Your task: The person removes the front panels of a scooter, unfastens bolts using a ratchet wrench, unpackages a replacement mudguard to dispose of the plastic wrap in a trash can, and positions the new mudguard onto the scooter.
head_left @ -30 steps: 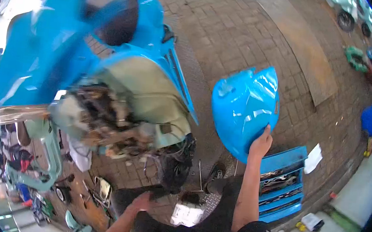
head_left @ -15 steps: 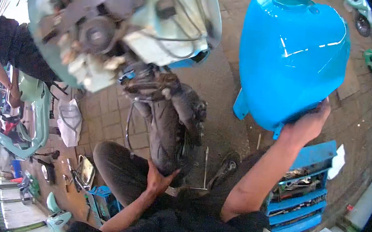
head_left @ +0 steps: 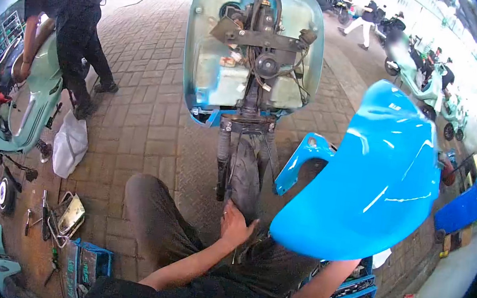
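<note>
My left hand rests on the black front tyre of a scooter, thumb spread from the fingers. Above the wheel, the scooter's pale green front shell lies open, with a round horn, a bracket and loose cables showing. A glossy bright blue body panel is held up at the right by my right arm; the hand is hidden behind the panel. The panel has a curved arm-like flange on its left side.
A person bends over a pale green scooter at the left. A white bag, a blue toolbox at lower right, another blue box, tools and a blue bin stand around.
The view has tilted up toward the scooter's front. My left hand has gone from near my knee to the tyre. The blue panel has been lifted and turned, now covering my right hand.
</note>
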The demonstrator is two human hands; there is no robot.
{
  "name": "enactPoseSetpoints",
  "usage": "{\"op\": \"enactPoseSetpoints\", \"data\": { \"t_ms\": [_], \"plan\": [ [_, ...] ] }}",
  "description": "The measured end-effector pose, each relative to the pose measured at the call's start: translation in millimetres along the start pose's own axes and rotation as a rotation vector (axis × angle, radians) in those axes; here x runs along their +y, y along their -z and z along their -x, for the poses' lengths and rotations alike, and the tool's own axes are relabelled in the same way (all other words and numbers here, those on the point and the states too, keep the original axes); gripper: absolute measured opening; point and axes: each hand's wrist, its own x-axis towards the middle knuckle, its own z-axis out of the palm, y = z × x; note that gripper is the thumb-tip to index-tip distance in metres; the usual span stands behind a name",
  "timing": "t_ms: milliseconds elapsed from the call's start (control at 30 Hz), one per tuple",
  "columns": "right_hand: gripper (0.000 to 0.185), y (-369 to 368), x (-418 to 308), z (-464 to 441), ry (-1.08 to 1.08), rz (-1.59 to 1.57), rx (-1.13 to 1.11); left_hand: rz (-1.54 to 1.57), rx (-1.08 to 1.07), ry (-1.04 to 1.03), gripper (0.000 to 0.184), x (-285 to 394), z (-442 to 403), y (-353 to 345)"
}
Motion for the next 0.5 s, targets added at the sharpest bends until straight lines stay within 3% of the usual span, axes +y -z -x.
{"op": "enactPoseSetpoints", "data": {
  "t_ms": [100, 233, 333, 367, 433, 500],
  "plan": [
    [0.051, 13.4, 13.5, 15.8, -0.059, 0.072, 0.022, 0.023, -0.022, -0.155, 0.118, -20.3, -2.1, -2.0],
    [0.051, 41.3, 53.2, 29.6, -0.175, 0.163, 0.079, 0.248, -0.365, -0.143, 0.078, -53.6, -13.6, 75.3],
    [0.051, 62.4, 89.3, 32.3, -0.268, 0.234, 0.128, 0.657, -0.245, -0.117, 0.050, -37.9, 8.0, 169.6],
    [0.051, 68.2, 100.8, 32.8, -0.299, 0.260, 0.145, 0.829, -0.188, -0.139, 0.045, -36.4, 11.4, 185.9],
    [0.051, 75.5, 124.2, 31.5, -0.362, 0.294, 0.168, 0.873, -0.174, -0.105, 0.044, -23.3, 11.1, 220.7],
    [0.051, 81.1, 145.9, 31.5, -0.418, 0.329, 0.194, 1.303, -0.241, -0.248, 0.051, -23.6, 5.5, 232.4]
  ]
}}
